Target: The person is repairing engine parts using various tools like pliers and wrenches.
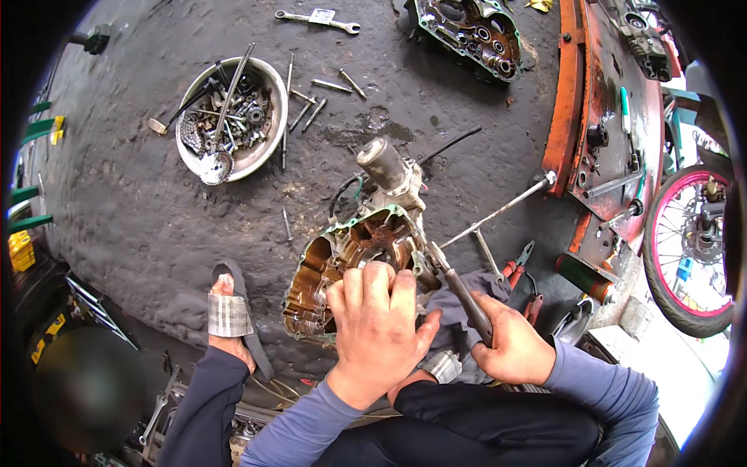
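An engine case half (311,288) lies open side up in front of me, brown and oily inside, with green gasket traces on its rim and a cylindrical motor (383,162) at its far end. My left hand (381,331) lies over the near part of the case, its fingers curled down into it and the fingertips hidden. My right hand (513,342) is closed round the dark handle of a tool (465,302). This tool slants along the case's right rim, its metal end near the rim. A grey cloth (451,311) lies beneath and beside the case.
A white bowl (278,93) of metal parts stands at the far left, several bolts (331,86) beside it. Beyond lie a wrench (317,21) and another case half (467,35). A long T-shaped tool (498,208) and red-handled pliers (517,266) lie right, near an orange metal stand (562,117).
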`<state>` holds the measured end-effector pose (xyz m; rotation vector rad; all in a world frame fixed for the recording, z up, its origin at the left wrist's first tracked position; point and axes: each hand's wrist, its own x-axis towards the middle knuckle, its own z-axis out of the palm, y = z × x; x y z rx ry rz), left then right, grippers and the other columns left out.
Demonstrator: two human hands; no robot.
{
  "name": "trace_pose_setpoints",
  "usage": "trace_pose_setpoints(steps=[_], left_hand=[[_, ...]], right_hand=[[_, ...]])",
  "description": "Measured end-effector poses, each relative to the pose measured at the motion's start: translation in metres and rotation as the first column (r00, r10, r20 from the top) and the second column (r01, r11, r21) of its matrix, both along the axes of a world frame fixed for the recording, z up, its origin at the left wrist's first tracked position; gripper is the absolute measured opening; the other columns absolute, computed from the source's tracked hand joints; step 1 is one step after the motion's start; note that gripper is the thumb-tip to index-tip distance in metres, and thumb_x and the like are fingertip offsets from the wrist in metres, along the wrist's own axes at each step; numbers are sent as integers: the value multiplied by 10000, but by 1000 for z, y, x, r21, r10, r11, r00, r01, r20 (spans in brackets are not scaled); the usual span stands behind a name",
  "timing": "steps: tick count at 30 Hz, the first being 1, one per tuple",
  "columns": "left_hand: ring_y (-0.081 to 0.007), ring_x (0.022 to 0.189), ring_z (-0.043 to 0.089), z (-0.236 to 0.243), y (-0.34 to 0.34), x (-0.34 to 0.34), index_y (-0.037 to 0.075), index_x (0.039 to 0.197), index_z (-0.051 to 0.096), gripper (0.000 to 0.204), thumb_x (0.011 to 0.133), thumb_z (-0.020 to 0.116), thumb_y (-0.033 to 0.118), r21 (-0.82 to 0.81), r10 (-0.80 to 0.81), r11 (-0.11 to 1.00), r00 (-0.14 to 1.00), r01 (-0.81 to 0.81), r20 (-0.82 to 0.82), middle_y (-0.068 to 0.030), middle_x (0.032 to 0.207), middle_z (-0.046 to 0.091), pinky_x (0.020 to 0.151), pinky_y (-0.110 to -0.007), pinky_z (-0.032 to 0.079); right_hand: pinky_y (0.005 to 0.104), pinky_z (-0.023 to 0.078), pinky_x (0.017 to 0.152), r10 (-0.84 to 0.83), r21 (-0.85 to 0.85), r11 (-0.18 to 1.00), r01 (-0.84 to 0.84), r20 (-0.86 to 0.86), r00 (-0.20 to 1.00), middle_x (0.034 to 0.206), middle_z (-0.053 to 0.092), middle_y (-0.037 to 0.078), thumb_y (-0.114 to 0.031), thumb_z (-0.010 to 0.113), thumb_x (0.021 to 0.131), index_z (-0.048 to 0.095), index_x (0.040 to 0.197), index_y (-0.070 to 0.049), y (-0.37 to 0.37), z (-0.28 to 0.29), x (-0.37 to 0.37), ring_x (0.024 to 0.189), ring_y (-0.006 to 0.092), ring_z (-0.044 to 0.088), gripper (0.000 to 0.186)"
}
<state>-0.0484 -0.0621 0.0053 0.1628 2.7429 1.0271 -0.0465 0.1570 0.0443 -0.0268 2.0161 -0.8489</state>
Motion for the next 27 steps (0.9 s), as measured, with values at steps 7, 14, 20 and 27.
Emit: trace_pose_setpoints(steps=[7,14,20,27], left_hand=[[-411,1264,402,-8,-14,2,2,1160,603,624,620,836,209,27,-111,993,994,112,-7,-207,1353,429,1011,-581,320],[-459,1349,432,-21,9,23,-18,1205,575,416,826,626,146,59,-93,994,996,91,17,-236,1452,439,1085,-665,320],[-380,1153,612,-28,24,32,21,1207,611,347,899,588,179,30,-127,992,992,126,22,-171,1452,457,1016,-645,424],[-315,1177,597,-29,33,41,18,1160,618,313,881,594,159,-50,-125,991,992,125,13,-135,1429,495,1025,-585,417]], right_hand=[[437,511,820,-23,173,985,10,69,997,961,644,251,-24,563,739,406,1386,106,-38,28,-14,897,371,657,679],[413,497,657,-219,384,920,83,326,919,786,601,172,-41,571,793,499,1187,48,-59,51,-22,699,261,610,410],[382,500,638,-274,475,871,124,260,926,746,606,142,-38,569,821,541,1178,21,-33,41,5,669,215,614,363],[422,545,740,-67,458,887,-62,261,963,808,666,225,-56,606,765,602,1114,14,-27,40,3,754,350,690,357]])
